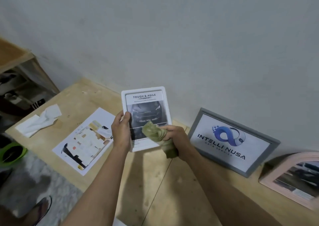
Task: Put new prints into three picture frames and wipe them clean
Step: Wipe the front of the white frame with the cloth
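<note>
My left hand grips the left edge of a white picture frame, held upright above the wooden table; it shows a car print headed "TOUGH & AGILE". My right hand holds a bunched green cloth pressed against the frame's lower glass. A grey frame with an "INTELLI NUSA" logo print leans on the wall to the right. A pink frame with a dark car print lies at the far right, cut off by the image edge.
A loose colour print lies flat on the wooden table at the left. Crumpled white paper sits further left. A green bowl stands on the floor at the left, beside a wooden shelf.
</note>
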